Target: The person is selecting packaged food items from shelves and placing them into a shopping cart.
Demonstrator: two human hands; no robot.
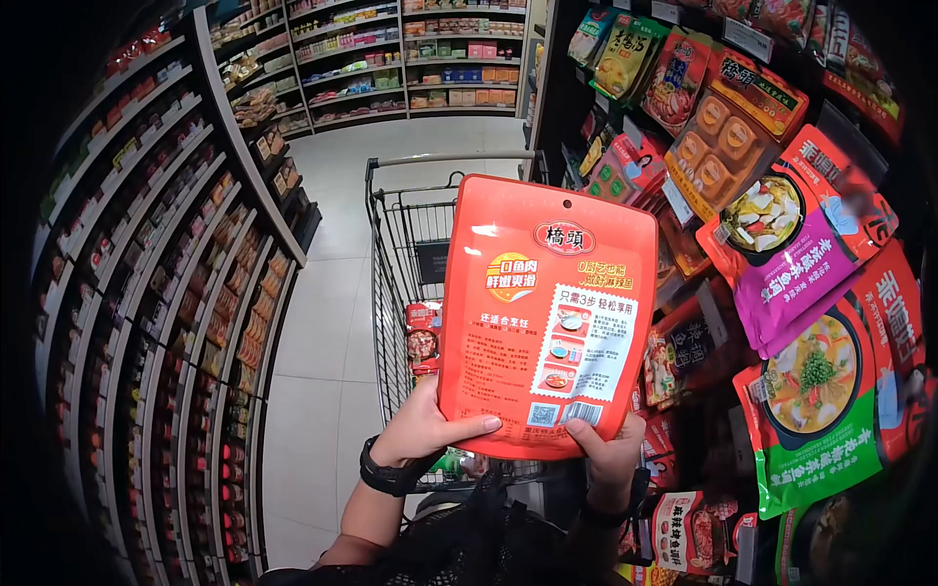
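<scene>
We've got the red pouch [547, 313] held upright, long axis vertical, back label toward us. Our left hand [425, 428] grips its bottom left corner, our right hand [611, 451] its bottom right. Just beyond sits the shopping cart [410, 244], a small red packet [423, 339] inside.

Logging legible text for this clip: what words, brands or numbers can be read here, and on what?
"橋頭": brand oval on the red pouch, held by the left hand and right hand.
"3": in a line on the pouch's white panel.
Other pouch print, hanging packets, shelf tags: too small or blurred.
</scene>
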